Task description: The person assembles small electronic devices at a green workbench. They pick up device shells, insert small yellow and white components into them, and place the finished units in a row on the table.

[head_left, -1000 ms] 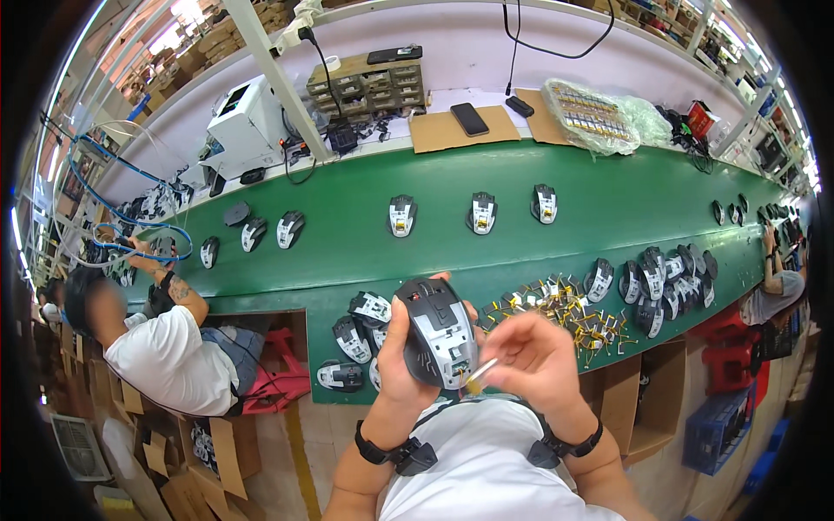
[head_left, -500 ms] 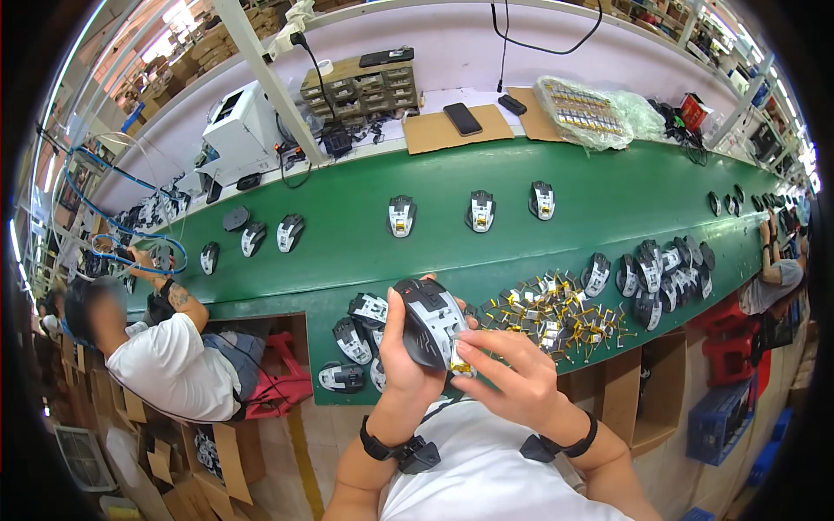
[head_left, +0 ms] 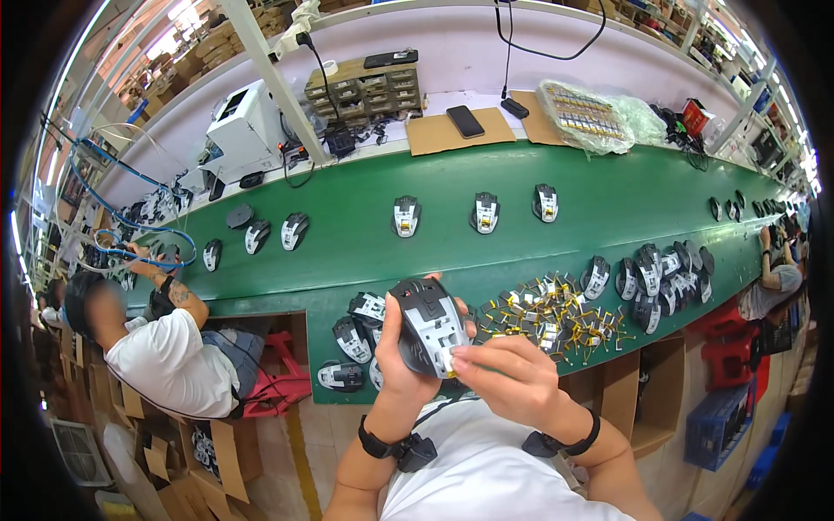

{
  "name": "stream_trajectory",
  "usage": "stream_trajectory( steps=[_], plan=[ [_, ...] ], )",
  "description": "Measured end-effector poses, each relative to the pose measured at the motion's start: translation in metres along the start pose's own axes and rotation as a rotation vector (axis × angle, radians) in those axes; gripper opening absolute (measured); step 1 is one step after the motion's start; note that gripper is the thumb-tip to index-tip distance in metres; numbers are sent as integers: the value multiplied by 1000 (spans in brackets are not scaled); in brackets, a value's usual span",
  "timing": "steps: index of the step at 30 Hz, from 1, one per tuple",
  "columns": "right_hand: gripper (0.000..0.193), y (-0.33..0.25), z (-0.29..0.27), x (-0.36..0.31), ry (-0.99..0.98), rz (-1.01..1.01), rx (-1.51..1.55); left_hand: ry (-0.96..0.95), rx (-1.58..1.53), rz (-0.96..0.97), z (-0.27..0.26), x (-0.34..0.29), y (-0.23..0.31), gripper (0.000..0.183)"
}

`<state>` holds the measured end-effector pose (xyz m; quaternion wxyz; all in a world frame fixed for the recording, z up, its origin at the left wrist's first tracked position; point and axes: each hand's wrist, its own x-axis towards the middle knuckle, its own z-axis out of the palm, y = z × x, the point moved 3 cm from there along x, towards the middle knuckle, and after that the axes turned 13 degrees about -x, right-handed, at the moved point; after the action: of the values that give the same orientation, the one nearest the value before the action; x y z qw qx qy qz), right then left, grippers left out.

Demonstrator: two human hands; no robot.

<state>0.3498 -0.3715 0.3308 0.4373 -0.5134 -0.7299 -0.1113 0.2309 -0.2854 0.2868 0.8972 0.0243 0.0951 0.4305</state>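
My left hand (head_left: 405,375) holds a grey-and-black computer mouse (head_left: 428,318) above the table's near edge, its white inner part facing up. Fingers and thumb wrap around its sides. Closed in a pinch, my right hand (head_left: 519,380) presses at the mouse's near end on a small yellow-ended battery (head_left: 451,374), mostly covered by the fingertips. Just right of the hands lies a heap of small silver-and-yellow batteries with wires (head_left: 549,323). Several similar mice (head_left: 351,339) sit to the left, partly behind my left hand.
Across the green table (head_left: 347,247) stand spaced-out mice (head_left: 406,217), with a cluster of mice (head_left: 650,269) at the right. Cardboard, a phone (head_left: 465,122) and a bubble-wrapped pack (head_left: 584,115) lie along the back. Seated people work at left (head_left: 178,360) and far right.
My right fingertips have shifted slightly left and down over the mouse's near end, and less of the yellow-ended battery shows. My left hand still holds the mouse. The view has turned a little.
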Motion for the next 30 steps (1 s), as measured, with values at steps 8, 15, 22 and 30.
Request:
stream_trajectory(
  steps=[8, 15, 22, 30],
  plan=[
    [23, 20, -8, 10, -113, 433, 292, -68, 244, -19, 9, -6, -9, 63],
    [22, 13, -5, 12, -75, 179, 75, 49, 82, -21, -1, 5, -5, 67],
    [21, 14, -8, 8, -35, 37, -44, 77, 127, 8, 2, 5, -4, 64],
    [23, -3, 8, 11, -2, 138, -79, 141, 84, 182, 5, 1, 0, 58]
  ],
)
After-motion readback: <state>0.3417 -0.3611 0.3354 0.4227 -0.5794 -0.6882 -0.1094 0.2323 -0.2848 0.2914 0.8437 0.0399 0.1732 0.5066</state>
